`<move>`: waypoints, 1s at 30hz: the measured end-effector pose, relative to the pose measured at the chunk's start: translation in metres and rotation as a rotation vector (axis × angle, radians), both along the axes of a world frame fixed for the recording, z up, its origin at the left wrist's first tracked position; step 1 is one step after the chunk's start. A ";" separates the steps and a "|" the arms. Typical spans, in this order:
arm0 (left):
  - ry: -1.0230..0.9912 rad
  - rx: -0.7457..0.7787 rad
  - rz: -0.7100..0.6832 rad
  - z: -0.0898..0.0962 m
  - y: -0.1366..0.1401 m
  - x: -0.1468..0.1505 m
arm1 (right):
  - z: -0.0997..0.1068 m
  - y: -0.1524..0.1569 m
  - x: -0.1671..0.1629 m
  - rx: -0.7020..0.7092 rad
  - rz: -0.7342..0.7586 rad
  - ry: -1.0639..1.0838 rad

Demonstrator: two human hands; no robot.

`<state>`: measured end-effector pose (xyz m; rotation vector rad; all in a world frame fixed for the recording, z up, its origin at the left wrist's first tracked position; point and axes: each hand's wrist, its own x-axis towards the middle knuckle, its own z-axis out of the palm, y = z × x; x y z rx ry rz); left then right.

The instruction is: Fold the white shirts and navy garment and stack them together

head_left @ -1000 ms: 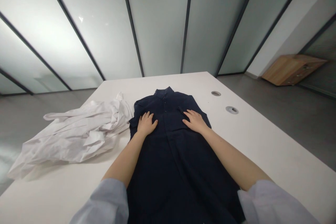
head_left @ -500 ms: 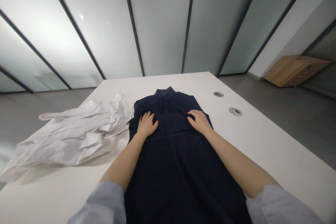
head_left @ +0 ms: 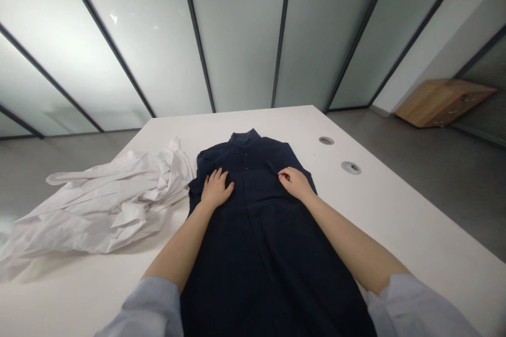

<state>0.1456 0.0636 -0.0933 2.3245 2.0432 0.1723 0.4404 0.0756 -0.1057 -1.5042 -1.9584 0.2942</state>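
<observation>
- While the left hand [head_left: 215, 189] lies palm down with its fingers spread and its thumb held out to the side, it presses on the chest of a dark navy cloth shirt with a stand-up collar [head_left: 269, 253]; it grips nothing.
- The right hand [head_left: 295, 183] is half curled at the opposite side of the chest, thumb and forefinger brought together at a small raised navy fold of cloth [head_left: 272, 167], which they appear to pinch.
- The shirt lies front up on a broad white smooth-topped table [head_left: 403, 231], its collar pointing to the far edge and its lower part running toward the wearer, out of view at the bottom.
- Small round buttons [head_left: 245, 155] run down from the collar, between the two hands.
- Just left of the shirt lies a crumpled white cloth garment [head_left: 118, 200], loosely heaped.
- Two round grey cable-hole rings [head_left: 351, 167] are set in the tabletop, right of the shirt.
- Both forearms come out of pale grey-blue cloth sleeves [head_left: 146, 305], bunched near the elbows.
- Beyond the table stand tall frosted-glass panels [head_left: 233, 37] with dark frames, and a light-brown wooden cabinet [head_left: 435, 102] on the grey floor [head_left: 427, 152].
</observation>
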 end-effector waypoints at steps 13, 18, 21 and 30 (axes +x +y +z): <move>-0.083 0.022 -0.006 -0.003 0.001 -0.001 | 0.003 0.000 0.000 -0.072 -0.014 -0.017; -0.250 0.213 -0.083 0.002 0.001 -0.005 | 0.003 0.002 -0.001 -0.069 -0.020 -0.035; -0.259 0.304 -0.032 0.009 -0.002 -0.007 | 0.003 0.003 0.000 -0.055 -0.009 -0.035; -0.022 0.165 0.277 0.000 0.006 -0.031 | 0.000 0.004 0.001 -0.055 -0.001 -0.018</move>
